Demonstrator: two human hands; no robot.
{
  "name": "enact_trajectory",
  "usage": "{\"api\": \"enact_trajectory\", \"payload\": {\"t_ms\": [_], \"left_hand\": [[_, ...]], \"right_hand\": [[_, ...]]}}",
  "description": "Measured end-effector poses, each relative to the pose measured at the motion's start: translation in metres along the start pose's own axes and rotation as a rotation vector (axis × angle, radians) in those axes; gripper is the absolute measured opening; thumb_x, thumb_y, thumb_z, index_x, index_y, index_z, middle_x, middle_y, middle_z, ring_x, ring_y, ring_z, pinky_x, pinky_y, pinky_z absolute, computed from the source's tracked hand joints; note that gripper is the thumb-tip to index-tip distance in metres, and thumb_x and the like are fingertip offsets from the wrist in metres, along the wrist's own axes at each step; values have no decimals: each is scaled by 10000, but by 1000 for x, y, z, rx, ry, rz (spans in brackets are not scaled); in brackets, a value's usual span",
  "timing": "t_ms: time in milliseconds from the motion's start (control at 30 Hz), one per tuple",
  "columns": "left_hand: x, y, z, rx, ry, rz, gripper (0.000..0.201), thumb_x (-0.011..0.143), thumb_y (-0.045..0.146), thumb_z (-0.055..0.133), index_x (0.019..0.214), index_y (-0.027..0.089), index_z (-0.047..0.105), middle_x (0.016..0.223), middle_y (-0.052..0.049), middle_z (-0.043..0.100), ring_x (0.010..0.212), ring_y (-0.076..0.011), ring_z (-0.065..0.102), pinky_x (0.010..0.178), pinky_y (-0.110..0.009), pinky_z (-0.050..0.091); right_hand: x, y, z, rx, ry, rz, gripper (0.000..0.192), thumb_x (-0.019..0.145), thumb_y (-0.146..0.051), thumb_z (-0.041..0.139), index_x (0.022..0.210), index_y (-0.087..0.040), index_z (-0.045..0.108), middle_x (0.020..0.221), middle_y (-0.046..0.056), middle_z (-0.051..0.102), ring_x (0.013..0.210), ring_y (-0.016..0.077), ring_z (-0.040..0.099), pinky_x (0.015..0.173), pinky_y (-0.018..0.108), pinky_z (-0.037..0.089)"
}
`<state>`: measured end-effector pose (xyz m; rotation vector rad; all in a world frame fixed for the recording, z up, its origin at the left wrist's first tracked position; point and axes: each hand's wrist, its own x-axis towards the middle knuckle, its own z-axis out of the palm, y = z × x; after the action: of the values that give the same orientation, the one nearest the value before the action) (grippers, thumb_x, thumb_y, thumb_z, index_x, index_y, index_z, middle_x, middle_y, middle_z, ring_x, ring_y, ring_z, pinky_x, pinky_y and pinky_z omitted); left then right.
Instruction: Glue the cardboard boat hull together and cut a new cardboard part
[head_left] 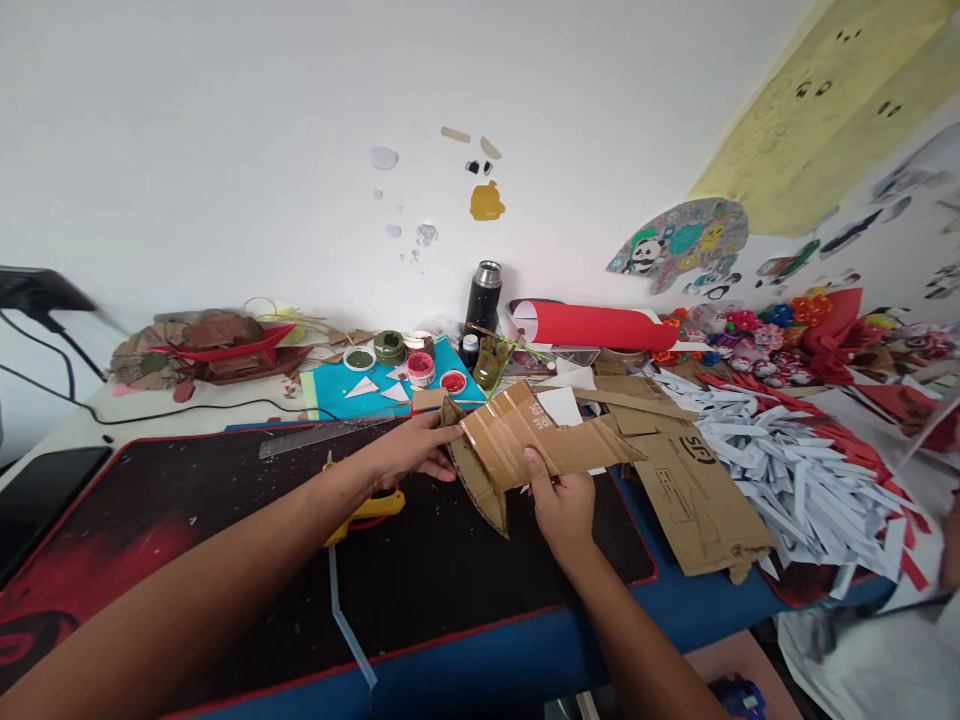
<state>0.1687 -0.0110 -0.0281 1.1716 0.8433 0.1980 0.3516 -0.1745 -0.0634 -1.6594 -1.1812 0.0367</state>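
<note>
A black mat [225,540] covered the lower left of the frame. White paper strips [795,460] were heaped at the right, beside a flat box panel [690,490]. At centre, both hands held a folded cardboard piece [525,435] above the mat: the left hand [409,450] pinched its left edge, and the right hand [562,505] gripped it from below, thumb pressed on top. A yellow tool [371,505] lay under the left wrist.

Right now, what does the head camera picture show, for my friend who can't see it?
Two bare hands, left hand and right hand, hold a bent piece of brown corrugated cardboard above a black desk mat with a red edge. Small round paint pots stand behind.
</note>
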Motion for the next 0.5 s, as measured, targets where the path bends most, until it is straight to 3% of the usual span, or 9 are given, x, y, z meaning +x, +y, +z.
{"api": "enact_trajectory", "payload": {"t_ms": [200,400,500], "left_hand": [[-1,-6,-2,-43,19,-31,444,841,349,801,1224,191,641,913,-54,770,631,-186,733,676,-348,662],[0,-4,-3,53,-1,-17,437,844,368,787,1213,187,641,901,-50,757,663,-208,749,681,-362,659],[0,-1,-2,59,7,-1,458,819,390,811,1203,193,656,847,-23,732,642,-194,724,638,-335,638]], "right_hand": [[-10,12,10,-78,-5,-85,345,1035,-456,621,1036,-205,858,1039,156,853,1013,370,813,940,473,629],[-9,14,14,-85,-12,-175,294,1038,-400,622,1080,-221,852,1057,133,854,1027,331,817,930,420,643],[-8,14,16,-89,-25,-144,320,1039,-422,616,1086,-213,853,1069,140,853,1053,341,812,986,445,625]]}}
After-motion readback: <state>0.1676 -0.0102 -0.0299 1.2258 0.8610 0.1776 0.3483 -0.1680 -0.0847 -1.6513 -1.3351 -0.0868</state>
